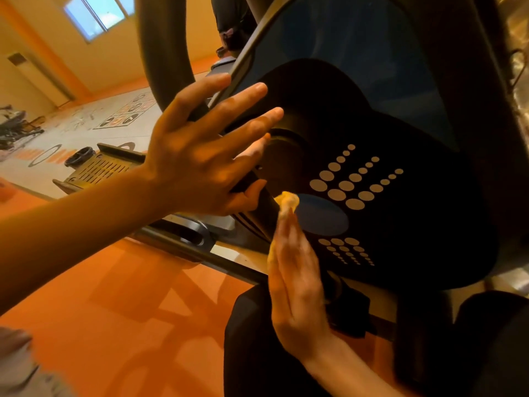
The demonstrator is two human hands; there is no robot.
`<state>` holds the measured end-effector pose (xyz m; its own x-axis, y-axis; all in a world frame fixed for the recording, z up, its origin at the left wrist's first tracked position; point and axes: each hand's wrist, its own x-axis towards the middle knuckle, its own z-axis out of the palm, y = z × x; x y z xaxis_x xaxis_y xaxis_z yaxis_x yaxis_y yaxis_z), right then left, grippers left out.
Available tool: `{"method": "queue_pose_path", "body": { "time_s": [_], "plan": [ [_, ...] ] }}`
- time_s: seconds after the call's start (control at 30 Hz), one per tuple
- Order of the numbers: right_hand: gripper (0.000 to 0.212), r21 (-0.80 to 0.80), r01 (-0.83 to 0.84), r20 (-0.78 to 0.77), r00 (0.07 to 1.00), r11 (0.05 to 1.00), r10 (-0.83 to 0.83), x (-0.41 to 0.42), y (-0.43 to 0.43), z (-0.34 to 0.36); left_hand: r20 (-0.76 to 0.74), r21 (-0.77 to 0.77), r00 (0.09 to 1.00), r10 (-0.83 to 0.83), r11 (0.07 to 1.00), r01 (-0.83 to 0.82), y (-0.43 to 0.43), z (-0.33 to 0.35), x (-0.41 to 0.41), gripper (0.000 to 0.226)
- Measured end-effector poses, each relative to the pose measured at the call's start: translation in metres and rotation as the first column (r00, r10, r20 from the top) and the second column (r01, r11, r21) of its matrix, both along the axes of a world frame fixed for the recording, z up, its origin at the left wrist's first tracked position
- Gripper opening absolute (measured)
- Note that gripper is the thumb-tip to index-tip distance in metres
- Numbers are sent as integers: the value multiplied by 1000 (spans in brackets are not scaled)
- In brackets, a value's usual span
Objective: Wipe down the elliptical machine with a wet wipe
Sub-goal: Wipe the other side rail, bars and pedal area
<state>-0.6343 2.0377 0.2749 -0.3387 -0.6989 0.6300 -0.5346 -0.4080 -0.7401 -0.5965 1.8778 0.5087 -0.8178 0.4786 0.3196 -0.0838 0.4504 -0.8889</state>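
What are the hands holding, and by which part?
The right hand pinches a crumpled wet wipe by its lower part, and the bunched end pokes past the fingertips. The left hand holds nothing, fingers spread.

- The left hand (200, 167) and right hand (297, 287) were bare, as were both forearms.
- Black trousers (252, 339) covered the knees.
- Blurred pale grey fabric (17, 368) showed at the lower left.

Dim orange-tinted light, bright window (98, 14) upper left, tilted wide-angle view, blurred edges
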Motion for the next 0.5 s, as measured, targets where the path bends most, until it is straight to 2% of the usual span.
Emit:
{"method": "queue_pose_path", "body": {
  "time_s": [0.07,0.1,0.2,0.27,0.37,0.5],
  "plan": [
    [57,-9,193,0,981,981,-193,-20,-14,8,0,0,1000,14,1000,-14,1,0,0,48],
    [53,-60,230,-52,971,971,-233,-32,-22,8,-2,2,1000,20,1000,-20,1,-1,0,47],
    [44,-288,201,-217,939,936,-268,-32,-33,-2,-15,25,998,54,998,-54,1,-2,0,49],
    [47,-366,146,-280,925,919,-258,-50,-53,14,-21,31,997,81,996,-80,2,-2,0,52],
    [45,-424,116,-378,878,898,-293,-63,-64,35,-71,41,989,132,991,-129,6,-2,1,56],
    [41,-435,52,-467,840,899,-275,-80,-65,54,-150,184,962,228,962,-200,16,-7,3,62]
  ]
}}
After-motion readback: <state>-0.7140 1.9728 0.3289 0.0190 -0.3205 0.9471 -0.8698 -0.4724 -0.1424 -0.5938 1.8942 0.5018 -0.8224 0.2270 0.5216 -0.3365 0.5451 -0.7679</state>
